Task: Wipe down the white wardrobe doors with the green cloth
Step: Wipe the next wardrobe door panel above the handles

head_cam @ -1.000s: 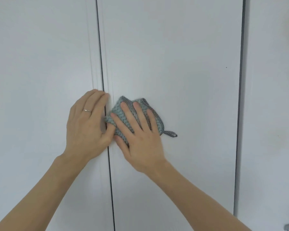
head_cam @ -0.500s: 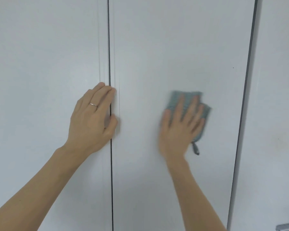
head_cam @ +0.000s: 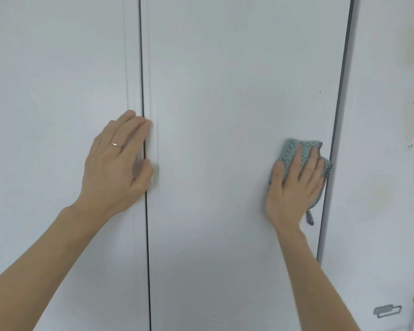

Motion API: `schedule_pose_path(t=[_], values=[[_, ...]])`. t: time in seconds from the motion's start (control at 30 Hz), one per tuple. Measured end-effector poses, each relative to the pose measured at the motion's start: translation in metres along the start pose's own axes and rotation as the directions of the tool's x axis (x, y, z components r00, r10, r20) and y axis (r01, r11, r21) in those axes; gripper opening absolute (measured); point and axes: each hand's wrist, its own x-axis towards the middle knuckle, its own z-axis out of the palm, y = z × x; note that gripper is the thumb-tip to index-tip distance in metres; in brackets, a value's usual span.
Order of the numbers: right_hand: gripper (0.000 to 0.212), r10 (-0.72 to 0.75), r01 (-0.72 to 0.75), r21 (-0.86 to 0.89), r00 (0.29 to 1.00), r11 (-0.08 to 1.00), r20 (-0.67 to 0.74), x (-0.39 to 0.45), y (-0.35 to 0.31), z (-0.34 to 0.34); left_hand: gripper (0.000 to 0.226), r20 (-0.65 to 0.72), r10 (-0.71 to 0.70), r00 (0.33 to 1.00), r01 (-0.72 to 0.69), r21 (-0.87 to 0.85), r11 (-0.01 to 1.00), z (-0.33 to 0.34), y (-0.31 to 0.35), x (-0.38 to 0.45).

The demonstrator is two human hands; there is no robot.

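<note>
The right hand point(head_cam: 294, 185) lies flat against the middle wardrobe door point(head_cam: 225, 91), fingers straight and slightly spread, pressing the green cloth point(head_cam: 294, 151) to the panel; nothing is curled round the fabric. The cloth sits bunched under the fingers at the door's right edge, its checked border touching the dark gap point(head_cam: 339, 91) there, and a small loop point(head_cam: 310, 218) hangs below the palm. The forearm rises to it from the lower right. The left hand point(head_cam: 116, 161) rests on the left door point(head_cam: 58, 91), fingers straight and together with the tips over the dark seam point(head_cam: 145, 211) between the doors, the thumb lying across it, holding nothing. A ring point(head_cam: 116, 145) shows on one finger. Between the two hands the middle door is bare white panel. Right of the gap, the wall point(head_cam: 392, 163) carries faint brown specks.
</note>
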Motion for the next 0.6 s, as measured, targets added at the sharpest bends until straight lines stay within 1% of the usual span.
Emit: schedule_pose_path(t=[0.03,0.07,0.1,0.13,0.17,0.2,0.23,0.27,0.3,0.33,0.37,0.4,0.43,0.47,0.5,0.53,0.57,0.6], values=[[0.058,0.066,-0.067,-0.015,0.995,0.998,-0.070,-0.006,-0.015,0.005,0.059,0.005,0.003,1.000,-0.003,-0.005,1.000,-0.001,0.000,0.000],[0.057,0.085,-0.089,-0.031,0.988,0.996,-0.126,-0.016,-0.035,0.009,0.059,0.010,0.005,1.000,-0.005,-0.010,1.000,-0.001,-0.001,-0.002],[0.057,0.042,-0.048,-0.041,0.990,0.998,-0.135,-0.032,-0.056,0.012,0.058,0.012,0.010,1.000,-0.009,-0.017,1.000,-0.001,-0.002,-0.003],[0.057,-0.078,0.075,-0.038,0.993,0.997,-0.086,-0.053,-0.076,0.015,0.058,0.012,0.015,1.000,-0.015,-0.020,1.000,-0.001,-0.004,-0.005],[0.057,-0.254,0.254,-0.009,0.967,0.967,-0.001,-0.078,-0.093,0.017,0.057,0.010,0.024,1.000,-0.024,-0.025,0.999,-0.001,-0.006,-0.006],[0.056,-0.441,0.439,0.041,0.894,0.898,0.083,-0.103,-0.106,0.018,0.057,0.007,0.042,0.999,-0.042,-0.033,0.999,0.000,-0.007,-0.004],[0.053,-0.606,0.599,0.095,0.780,0.795,0.155,-0.124,-0.113,0.016,0.057,0.005,0.053,0.999,-0.053,-0.040,0.998,0.000,-0.009,-0.003],[0.051,-0.726,0.715,0.136,0.657,0.686,0.203,-0.138,-0.113,0.015,0.057,0.003,0.059,0.998,-0.059,-0.047,0.997,0.000,-0.010,-0.003],[0.048,-0.795,0.783,0.164,0.562,0.600,0.227,-0.141,-0.106,0.014,0.056,-0.001,0.065,0.998,-0.065,-0.052,0.997,0.001,-0.011,-0.002],[0.047,-0.829,0.815,0.185,0.505,0.550,0.239,-0.135,-0.094,0.013,0.055,-0.003,0.069,0.998,-0.069,-0.054,0.996,0.003,-0.010,-0.003],[0.046,-0.836,0.822,0.186,0.493,0.538,0.240,-0.124,-0.079,0.011,0.055,-0.005,0.073,0.997,-0.073,-0.053,0.996,0.003,-0.010,-0.003],[0.045,-0.820,0.809,0.167,0.523,0.564,0.234,-0.111,-0.062,0.008,0.054,-0.008,0.075,0.997,-0.076,-0.050,0.996,0.004,-0.010,-0.004],[0.046,-0.776,0.771,0.126,0.594,0.625,0.214,-0.095,-0.043,0.005,0.054,-0.008,0.074,0.997,-0.075,-0.051,0.996,0.005,-0.010,-0.004],[0.048,-0.695,0.694,0.079,0.695,0.715,0.186,-0.079,-0.020,0.001,0.054,-0.004,0.072,0.997,-0.072,-0.057,0.996,0.006,-0.009,-0.004],[0.051,-0.571,0.572,0.040,0.806,0.819,0.155,-0.064,0.001,-0.003,0.054,-0.003,0.068,0.998,-0.068,-0.063,0.996,0.006,-0.009,-0.005],[0.054,-0.408,0.409,0.018,0.905,0.912,0.121,-0.051,0.020,-0.007,0.053,-0.005,0.064,0.998,-0.064,-0.067,0.996,0.007,-0.008,-0.006],[0.056,-0.238,0.237,0.014,0.968,0.971,0.085,-0.043,0.032,-0.010,0.052,-0.010,0.059,0.998,-0.059,-0.067,0.996,0.007,-0.006,-0.007],[0.058,-0.094,0.093,0.025,0.994,0.995,0.052,-0.038,0.038,-0.009,0.052,-0.013,0.055,0.998,-0.055,-0.063,0.996,0.008,-0.004,-0.009]])
